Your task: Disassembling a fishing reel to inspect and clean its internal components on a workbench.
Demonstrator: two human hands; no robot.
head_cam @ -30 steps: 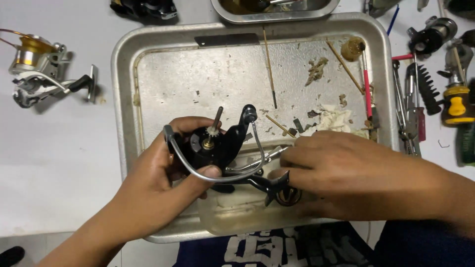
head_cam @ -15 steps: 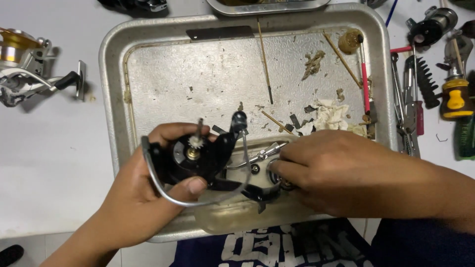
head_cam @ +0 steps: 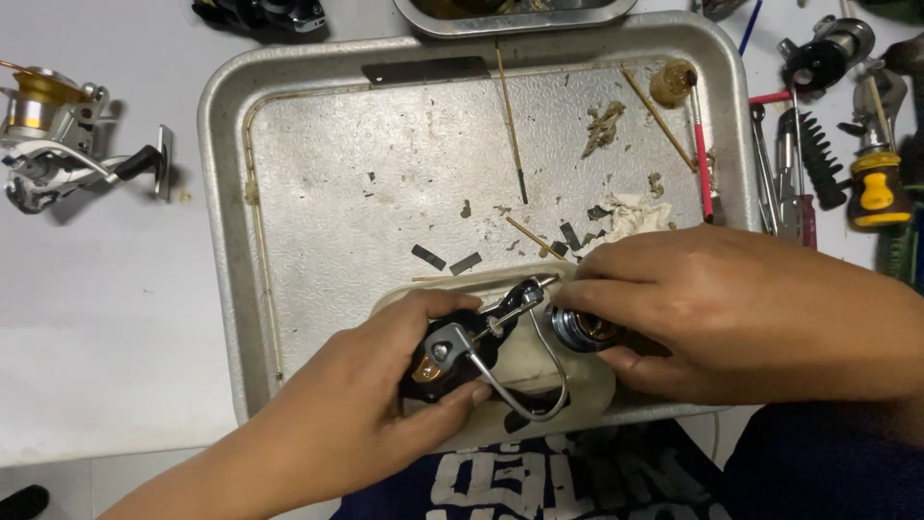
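Note:
My left hand [head_cam: 371, 404] grips a black fishing reel rotor [head_cam: 452, 354] with a silver wire bail arm [head_cam: 525, 380], low in the metal tray [head_cam: 318, 193]. My right hand [head_cam: 712, 313] closes on a round dark metal part [head_cam: 577, 329] at the rotor's right end, its fingers wrapped over it. Both hands hold the parts above a pale cloth or pad [head_cam: 539, 371] at the tray's near edge. Most of the round part is hidden under my right fingers.
A silver and gold spinning reel [head_cam: 58, 135] lies on the white table at left. Wooden sticks [head_cam: 510, 120], a red-handled tool [head_cam: 703, 154], crumpled tissue [head_cam: 630, 217] and dark scraps lie in the tray. Screwdrivers and reel parts [head_cam: 837, 125] sit at right. A second metal tray [head_cam: 520, 14] sits behind.
The rotor has turned in my left hand, so the bail arm now points down and right. My right hand has moved onto the round part at its end.

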